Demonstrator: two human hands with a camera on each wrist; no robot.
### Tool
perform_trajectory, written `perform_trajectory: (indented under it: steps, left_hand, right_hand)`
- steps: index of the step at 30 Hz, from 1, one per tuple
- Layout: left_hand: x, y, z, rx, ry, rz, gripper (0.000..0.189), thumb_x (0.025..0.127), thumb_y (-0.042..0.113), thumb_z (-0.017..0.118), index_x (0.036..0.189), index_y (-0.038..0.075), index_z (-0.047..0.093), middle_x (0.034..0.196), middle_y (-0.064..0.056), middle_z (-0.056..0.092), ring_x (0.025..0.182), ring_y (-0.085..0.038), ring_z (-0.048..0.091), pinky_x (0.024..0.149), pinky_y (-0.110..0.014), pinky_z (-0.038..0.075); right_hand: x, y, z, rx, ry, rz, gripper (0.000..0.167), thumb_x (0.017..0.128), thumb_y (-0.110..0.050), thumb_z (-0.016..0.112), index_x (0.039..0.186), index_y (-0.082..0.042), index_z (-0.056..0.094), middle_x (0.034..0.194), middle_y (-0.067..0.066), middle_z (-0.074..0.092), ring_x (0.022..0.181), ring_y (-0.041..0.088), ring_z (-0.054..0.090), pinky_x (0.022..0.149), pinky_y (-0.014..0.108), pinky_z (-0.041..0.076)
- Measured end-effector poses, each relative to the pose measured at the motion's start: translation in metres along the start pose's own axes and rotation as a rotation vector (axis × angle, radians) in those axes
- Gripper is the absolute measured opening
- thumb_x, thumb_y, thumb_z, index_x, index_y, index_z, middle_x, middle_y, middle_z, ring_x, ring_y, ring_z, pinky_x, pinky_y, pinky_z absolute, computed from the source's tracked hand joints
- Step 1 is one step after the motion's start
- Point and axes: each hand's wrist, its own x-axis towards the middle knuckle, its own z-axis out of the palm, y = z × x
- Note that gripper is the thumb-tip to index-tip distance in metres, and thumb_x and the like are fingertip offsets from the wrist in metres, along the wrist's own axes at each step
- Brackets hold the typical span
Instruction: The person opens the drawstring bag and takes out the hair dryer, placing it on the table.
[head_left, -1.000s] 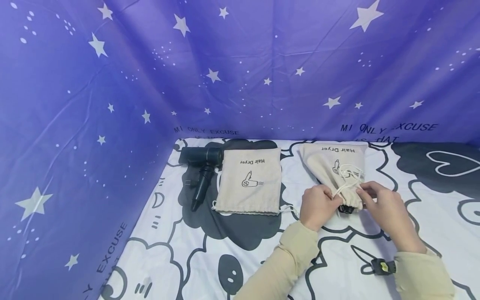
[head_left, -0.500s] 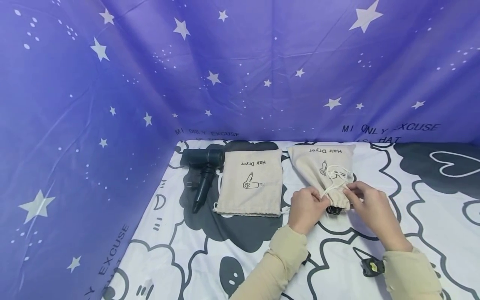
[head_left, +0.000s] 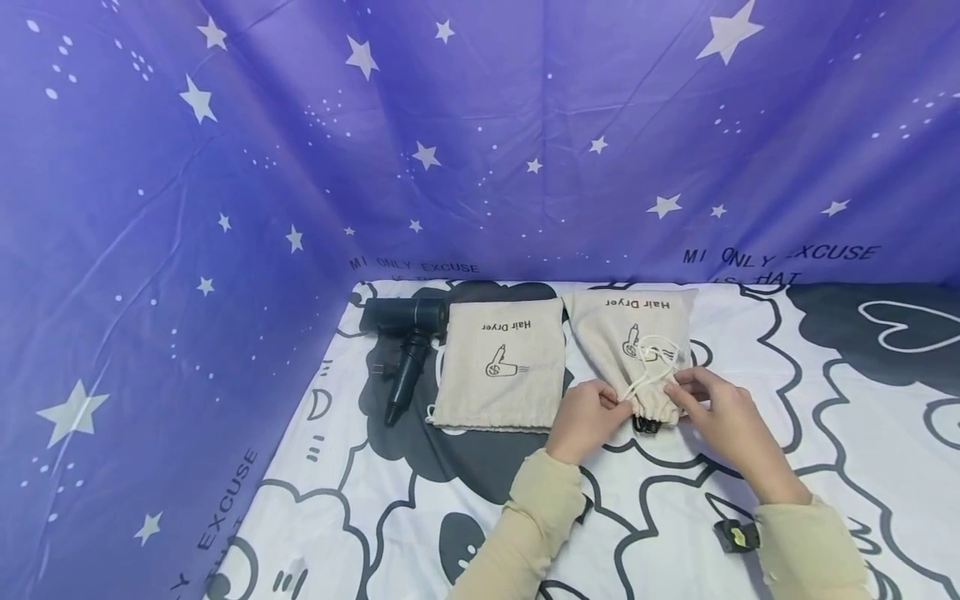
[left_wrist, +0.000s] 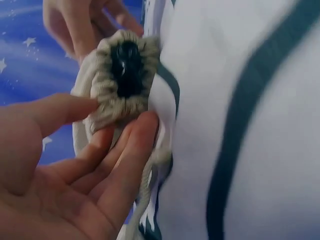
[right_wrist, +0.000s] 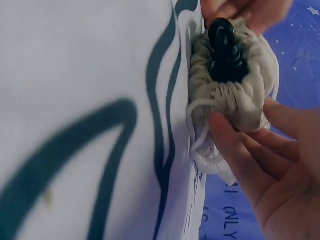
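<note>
A beige drawstring bag (head_left: 600,333) printed "Hair Dryer" lies bulging on the patterned cloth, its gathered mouth toward the person. My left hand (head_left: 588,419) pinches one side of that mouth, thumb above and fingers beneath. On the opposite side, my right hand (head_left: 712,406) pinches the rim the same way. A black coiled cord (right_wrist: 227,52) shows inside the partly drawn mouth in the right wrist view; the rest of the contents is hidden. White drawstrings (head_left: 654,354) lie looped over the bag's printed face.
Left of the bag lies a second, flat "Hair Dryer" bag (head_left: 504,392), close beside it. A black hair dryer (head_left: 408,367) rests at the far left. The white cloth (head_left: 337,492) has black cartoon outlines. A purple starry curtain (head_left: 480,192) rises behind and at the left.
Both hands have moved left together with the filled bag, bringing it up to the flat bag. Their pinch on the mouth is kept. The flat bag and the hair dryer stay in place.
</note>
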Motion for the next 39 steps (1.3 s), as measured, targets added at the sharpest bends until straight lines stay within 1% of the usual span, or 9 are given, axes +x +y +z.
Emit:
perform_trajectory:
  steps: [3,6,11,15,18,21,29,35,39]
  left_hand:
    - [-0.002,-0.001,-0.006,0.014,-0.052,0.006,0.011,0.086,0.019,0.075,0.091,0.010,0.071,0.077,0.006,0.070,0.064,0.005,0.056,0.063,-0.011,0.044]
    - [-0.002,0.000,-0.008,0.030,-0.071,0.041,0.010,0.084,0.016,0.075,0.092,0.009,0.074,0.076,0.007,0.069,0.062,0.005,0.054,0.063,-0.010,0.043]
    - [-0.002,-0.001,-0.006,0.059,-0.069,0.070,0.008,0.082,0.016,0.078,0.087,0.012,0.075,0.074,0.008,0.069,0.060,0.006,0.052,0.060,-0.009,0.041]
    - [-0.003,-0.002,-0.002,0.089,-0.046,0.074,0.013,0.079,0.020,0.082,0.089,0.014,0.074,0.077,0.010,0.070,0.061,0.009,0.055,0.059,-0.008,0.041]
    - [-0.002,-0.003,0.000,0.120,-0.020,0.098,0.015,0.079,0.021,0.083,0.088,0.014,0.073,0.077,0.009,0.071,0.061,0.009,0.054,0.059,-0.007,0.040]
    - [0.000,-0.004,0.002,0.146,0.002,0.125,0.015,0.079,0.022,0.083,0.086,0.014,0.072,0.075,0.009,0.070,0.059,0.009,0.052,0.058,-0.006,0.039]
    - [0.004,-0.004,0.004,0.170,0.068,0.185,0.020,0.081,0.026,0.083,0.074,0.015,0.068,0.066,0.010,0.067,0.053,0.013,0.045,0.055,-0.005,0.035]
    - [0.004,-0.001,0.003,0.120,0.098,0.163,0.022,0.081,0.029,0.082,0.075,0.015,0.067,0.065,0.011,0.064,0.054,0.013,0.045,0.055,-0.005,0.036]
    - [0.004,0.001,0.004,0.122,0.113,0.142,0.025,0.079,0.032,0.083,0.078,0.015,0.066,0.066,0.013,0.062,0.054,0.013,0.045,0.056,-0.005,0.036]
  right_hand:
    - [-0.002,0.003,-0.003,0.008,-0.025,0.004,0.030,0.099,-0.026,0.061,0.114,0.001,0.062,0.101,0.022,0.071,0.087,0.038,0.070,0.081,0.057,0.049]
    - [-0.003,0.005,-0.006,0.004,-0.044,0.015,0.027,0.098,-0.028,0.062,0.105,-0.002,0.063,0.093,0.017,0.072,0.078,0.027,0.068,0.077,0.050,0.049]
    - [-0.005,0.008,-0.007,-0.003,-0.106,0.022,0.026,0.094,-0.032,0.068,0.094,-0.007,0.059,0.085,0.006,0.069,0.077,0.017,0.063,0.068,0.033,0.049]
    - [-0.006,0.008,-0.004,0.019,-0.129,-0.034,0.034,0.085,-0.030,0.079,0.095,-0.007,0.057,0.084,0.003,0.064,0.077,0.014,0.063,0.066,0.027,0.052]
    - [-0.006,0.008,-0.002,0.022,-0.114,-0.102,0.039,0.076,-0.023,0.086,0.094,-0.007,0.056,0.081,0.001,0.061,0.074,0.010,0.061,0.066,0.027,0.054]
    - [-0.005,0.008,0.000,0.011,-0.095,-0.153,0.039,0.073,-0.016,0.087,0.093,-0.007,0.055,0.080,0.000,0.058,0.072,0.006,0.059,0.065,0.026,0.054]
    - [-0.004,0.000,-0.002,-0.034,-0.030,-0.202,0.032,0.075,-0.014,0.085,0.092,-0.007,0.060,0.074,-0.006,0.059,0.067,0.002,0.056,0.063,0.027,0.052]
    - [-0.003,-0.005,-0.002,-0.062,0.038,-0.206,0.026,0.075,-0.013,0.084,0.091,-0.006,0.066,0.071,-0.007,0.062,0.063,-0.004,0.053,0.059,0.018,0.046]
    - [-0.002,-0.008,-0.002,-0.069,0.065,-0.221,0.024,0.074,-0.013,0.084,0.091,-0.006,0.068,0.070,-0.007,0.064,0.062,-0.003,0.054,0.057,0.020,0.045]
